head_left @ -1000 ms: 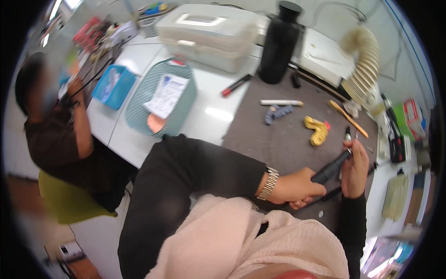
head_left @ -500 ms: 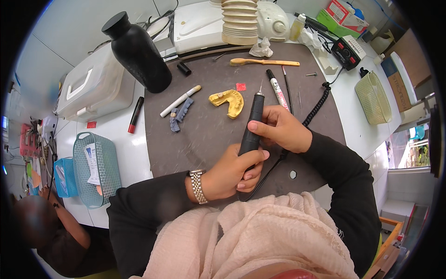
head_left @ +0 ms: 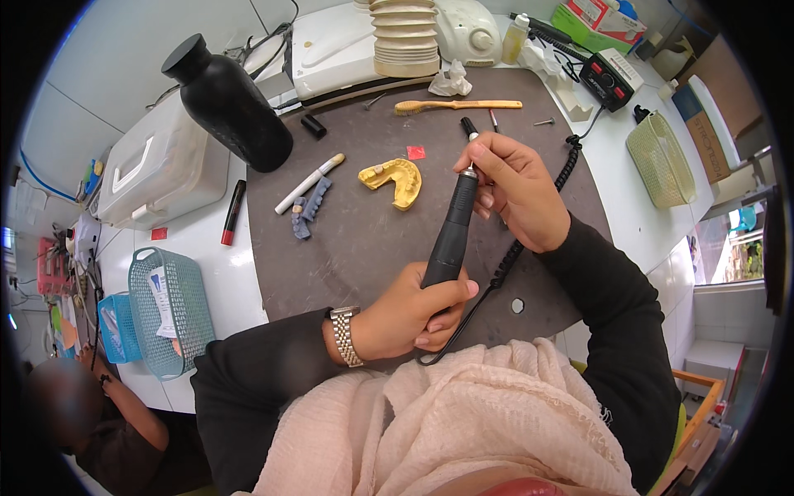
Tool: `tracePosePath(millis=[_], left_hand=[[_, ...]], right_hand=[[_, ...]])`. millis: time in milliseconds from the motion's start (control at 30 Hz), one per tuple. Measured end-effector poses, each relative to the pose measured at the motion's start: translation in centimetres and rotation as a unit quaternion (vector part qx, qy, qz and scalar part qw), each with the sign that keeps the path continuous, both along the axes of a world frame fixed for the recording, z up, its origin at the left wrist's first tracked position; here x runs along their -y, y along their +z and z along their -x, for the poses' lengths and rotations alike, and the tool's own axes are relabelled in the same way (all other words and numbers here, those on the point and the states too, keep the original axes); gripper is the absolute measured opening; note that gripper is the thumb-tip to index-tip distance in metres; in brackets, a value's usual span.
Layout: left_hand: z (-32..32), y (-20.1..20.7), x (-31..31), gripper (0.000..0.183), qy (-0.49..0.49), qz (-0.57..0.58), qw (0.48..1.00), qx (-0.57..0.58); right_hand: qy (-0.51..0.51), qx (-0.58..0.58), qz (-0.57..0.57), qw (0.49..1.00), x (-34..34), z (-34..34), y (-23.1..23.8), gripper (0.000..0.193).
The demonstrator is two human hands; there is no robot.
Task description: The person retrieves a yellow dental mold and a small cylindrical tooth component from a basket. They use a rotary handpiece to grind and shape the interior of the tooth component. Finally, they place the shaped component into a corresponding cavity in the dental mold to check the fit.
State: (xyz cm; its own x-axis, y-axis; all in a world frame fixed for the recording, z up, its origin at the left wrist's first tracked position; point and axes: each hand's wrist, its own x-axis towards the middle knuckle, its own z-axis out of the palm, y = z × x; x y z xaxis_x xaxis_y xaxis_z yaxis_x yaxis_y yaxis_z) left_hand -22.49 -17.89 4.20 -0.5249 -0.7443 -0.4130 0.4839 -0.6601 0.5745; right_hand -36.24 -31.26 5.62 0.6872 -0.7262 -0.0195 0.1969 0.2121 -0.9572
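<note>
My left hand (head_left: pixel 407 312) is wrapped round the lower body of a black rotary handpiece (head_left: pixel 452 236), which slants up and to the right. At its metal nose, the thumb and fingers of my right hand (head_left: pixel 523 192) pinch the thin bur (head_left: pixel 471 162); the fingertips cover most of it. Left of the handpiece lies a yellow dental cast (head_left: pixel 400 185) with a pale tooth on it. Farther left are a blue-grey toothed piece (head_left: pixel 309 210) and a white stick with a tan tip (head_left: pixel 311 183). The handpiece's cord runs down and behind it.
A toothbrush (head_left: pixel 463 106) lies at the back of the brown mat (head_left: pixel 331 273). A black bottle (head_left: pixel 236 112) stands left, with a marker (head_left: pixel 234 212) and basket (head_left: pixel 174 306) nearby. The control box (head_left: pixel 609 80), coiled cord (head_left: pixel 571 178) and green basket (head_left: pixel 662 161) are right. Another person sits lower left.
My right hand has moved up from the handpiece's body to the bur at its nose. My left hand keeps its grip. The whole view has shifted slightly.
</note>
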Motion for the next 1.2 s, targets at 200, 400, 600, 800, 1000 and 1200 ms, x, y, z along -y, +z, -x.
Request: tracePosePath(millis=[200,400,600,800,1000,1200], left_hand=[[0.1,0.1,0.1,0.013,-0.001,-0.004,1.000,-0.002],[-0.3,-0.4,0.2,0.018,0.023,-0.031,0.999,-0.023],[-0.3,-0.4,0.3,0.025,0.009,-0.041,0.997,-0.066],[-0.9,0.0,-0.2,0.020,-0.056,0.076,0.991,-0.098],[0.0,-1.2,1.2,0.027,0.041,0.137,0.980,-0.135],[-0.1,-1.5,1.5,0.035,0.079,0.178,0.973,-0.120]], right_hand=[[-0.006,-0.002,0.011,1.000,-0.2,0.1,-0.3,0.024],[0.084,-0.060,-0.109,0.989,-0.8,-0.2,-0.2,0.033],[0.196,-0.211,-0.021,0.957,-1.8,-0.1,-0.6,0.026],[0.249,-0.101,0.231,0.935,1.8,1.7,1.4,0.028],[-0.435,-0.370,0.584,0.577,20.5,12.9,-0.1,0.034],[-0.436,-0.535,0.525,0.498,26.6,16.2,-1.2,0.048]])
